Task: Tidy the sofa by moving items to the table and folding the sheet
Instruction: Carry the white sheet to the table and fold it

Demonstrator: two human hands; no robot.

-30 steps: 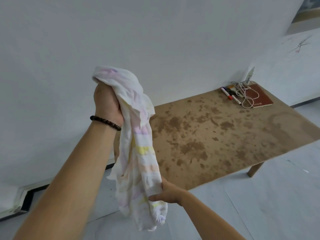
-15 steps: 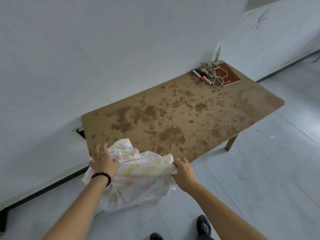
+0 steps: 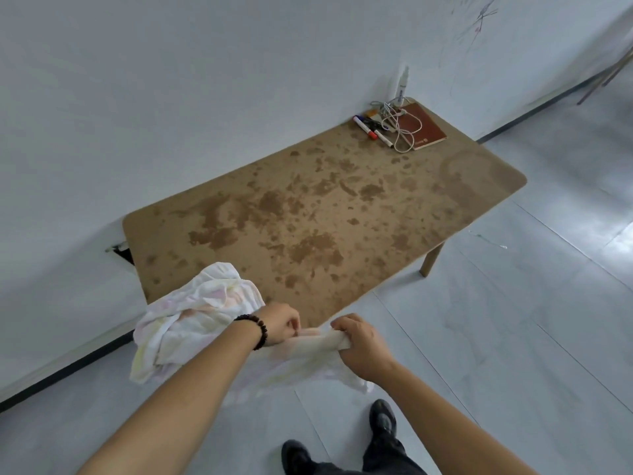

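A crumpled white sheet (image 3: 191, 317) with faint pastel stripes hangs over the near left corner of the stained brown table (image 3: 342, 214). My left hand (image 3: 279, 323), with a bead bracelet at the wrist, pinches the sheet's edge near the table's front rim. My right hand (image 3: 363, 344) grips the same edge a short way to the right. Between the hands the cloth is pulled taut; the rest droops below the table edge and bunches up on the left.
At the table's far right corner lie a red notebook (image 3: 423, 128), several markers (image 3: 371, 130), a white cable (image 3: 399, 132) and a small spray bottle (image 3: 401, 82). A white wall runs behind the table. Grey floor lies to the right, and my shoes (image 3: 382, 421) are below.
The sheet came down from held high in the air to the table's near corner. My left hand shifted right along the edge, close to my right hand.
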